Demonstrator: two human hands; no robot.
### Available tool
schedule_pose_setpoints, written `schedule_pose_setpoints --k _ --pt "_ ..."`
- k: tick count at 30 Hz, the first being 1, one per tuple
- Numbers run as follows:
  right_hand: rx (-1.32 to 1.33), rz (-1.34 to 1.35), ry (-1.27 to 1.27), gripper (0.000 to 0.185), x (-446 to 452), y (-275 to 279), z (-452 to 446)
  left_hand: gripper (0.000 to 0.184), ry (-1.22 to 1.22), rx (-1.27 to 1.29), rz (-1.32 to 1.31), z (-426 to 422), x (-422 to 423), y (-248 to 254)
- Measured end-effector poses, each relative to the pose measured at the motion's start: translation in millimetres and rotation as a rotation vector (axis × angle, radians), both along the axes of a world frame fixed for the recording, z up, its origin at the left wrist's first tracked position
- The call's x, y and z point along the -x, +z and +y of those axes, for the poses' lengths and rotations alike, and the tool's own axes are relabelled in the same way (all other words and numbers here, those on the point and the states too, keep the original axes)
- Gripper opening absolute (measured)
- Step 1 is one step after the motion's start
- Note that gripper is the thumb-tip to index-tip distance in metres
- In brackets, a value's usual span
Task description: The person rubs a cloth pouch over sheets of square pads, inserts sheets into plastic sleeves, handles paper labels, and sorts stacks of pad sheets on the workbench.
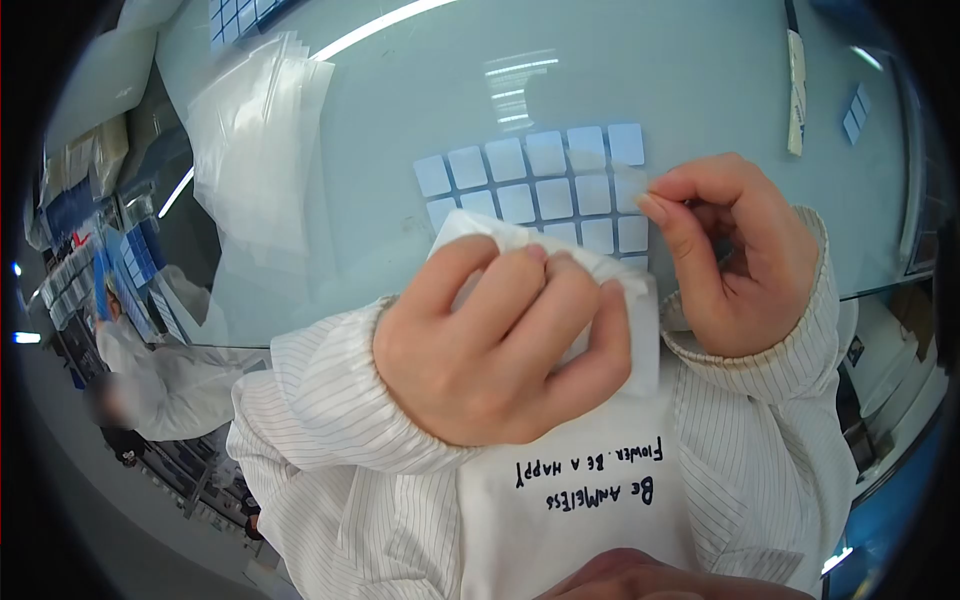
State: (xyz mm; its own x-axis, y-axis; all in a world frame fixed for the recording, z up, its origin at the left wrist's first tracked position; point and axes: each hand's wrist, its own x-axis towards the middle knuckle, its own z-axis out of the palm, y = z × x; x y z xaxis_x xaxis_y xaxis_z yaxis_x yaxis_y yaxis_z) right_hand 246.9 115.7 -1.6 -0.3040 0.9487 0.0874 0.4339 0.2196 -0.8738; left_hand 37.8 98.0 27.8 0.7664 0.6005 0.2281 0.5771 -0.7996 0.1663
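My left hand (505,345) is closed, its curled fingers gripping a crumpled white sheet (643,340) that looks thin and soft; I cannot tell whether it is cloth, paper or film. My right hand (745,255) holds thumb and forefinger pinched together over the right edge of a grid of pale blue-white squares (513,160). Something thin and see-through seems to reach from that pinch, too faint to name. The squares lie in rows on the glass-like tabletop (400,80). The white sheet and left hand cover the nearest rows.
A stack of clear plastic bags (260,150) lies to the left. Another grid of squares (240,15) is at the far left edge. At right are a narrow white strip packet (796,90) and a small blue piece (856,113). Another person (170,390) works at lower left.
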Motion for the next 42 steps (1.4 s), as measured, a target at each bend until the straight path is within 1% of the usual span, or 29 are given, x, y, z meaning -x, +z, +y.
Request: schedule_pose_setpoints --k 2,4,8,11,14,18,20,21,22,23,26,27,29,31,33,35,37,38,39,42 --pt "-0.021 -0.014 0.005 0.013 -1 2 -1 0.035 0.014 -0.003 -0.035 13 -4 -1" --pt "-0.077 -0.103 0.000 0.017 -3 6 1 0.035 0.022 0.008 -0.037 27 -6 2" --pt "-0.145 -0.147 -0.065 0.019 -9 1 8 0.033 0.064 -0.071 -0.108 58 -9 -13" --pt "-0.297 -0.186 -0.063 0.023 -13 -6 9 0.030 0.131 -0.045 -0.116 64 -15 -9" --pt "-0.225 -0.124 -0.160 0.029 -13 -3 5 0.029 0.141 -0.076 -0.114 64 -14 -11" --pt "-0.191 -0.113 -0.194 0.033 -18 -4 6 0.031 0.157 0.002 -0.181 56 5 3" --pt "-0.194 -0.102 -0.199 0.032 -20 -6 6 0.030 0.144 0.058 -0.074 40 15 22" --pt "-0.186 -0.084 -0.182 0.033 -20 -6 6 0.028 0.106 0.099 0.064 29 16 34" --pt "-0.181 -0.066 -0.163 0.033 -21 -5 6 0.029 0.054 0.116 0.055 18 17 26" --pt "-0.180 -0.065 -0.165 0.033 -22 -5 6 0.029 0.051 0.116 0.056 7 16 20" --pt "-0.221 -0.108 -0.119 0.034 -21 -4 7 0.024 0.085 0.003 0.043 -6 11 8" --pt "-0.199 -0.129 -0.144 0.034 -19 -2 7 0.024 0.085 0.007 0.041 -3 11 6" --pt "-0.181 -0.153 -0.163 0.034 -16 -1 6 0.025 0.196 -0.023 0.041 11 9 2" --pt "-0.204 -0.149 -0.185 0.034 -14 -5 7 0.024 0.208 -0.047 0.011 28 6 -1" --pt "-0.228 -0.159 -0.200 0.033 -13 -8 7 0.030 0.189 -0.039 -0.011 39 5 -1" --pt "-0.249 -0.167 -0.213 0.032 -12 -10 6 0.030 0.201 -0.088 0.004 44 5 -3" --pt "-0.261 -0.155 -0.247 0.031 -12 -13 6 0.029 0.168 -0.037 -0.070 48 9 -1" --pt "-0.268 -0.154 -0.249 0.031 -12 -11 6 0.023 0.103 -0.144 -0.142 52 14 -8" --pt "-0.252 -0.164 -0.245 0.030 -11 -10 6 0.023 0.102 -0.150 -0.143 48 16 -10" --pt "-0.242 -0.187 -0.221 0.029 -13 -9 7 0.027 0.016 -0.229 -0.011 29 24 -13"
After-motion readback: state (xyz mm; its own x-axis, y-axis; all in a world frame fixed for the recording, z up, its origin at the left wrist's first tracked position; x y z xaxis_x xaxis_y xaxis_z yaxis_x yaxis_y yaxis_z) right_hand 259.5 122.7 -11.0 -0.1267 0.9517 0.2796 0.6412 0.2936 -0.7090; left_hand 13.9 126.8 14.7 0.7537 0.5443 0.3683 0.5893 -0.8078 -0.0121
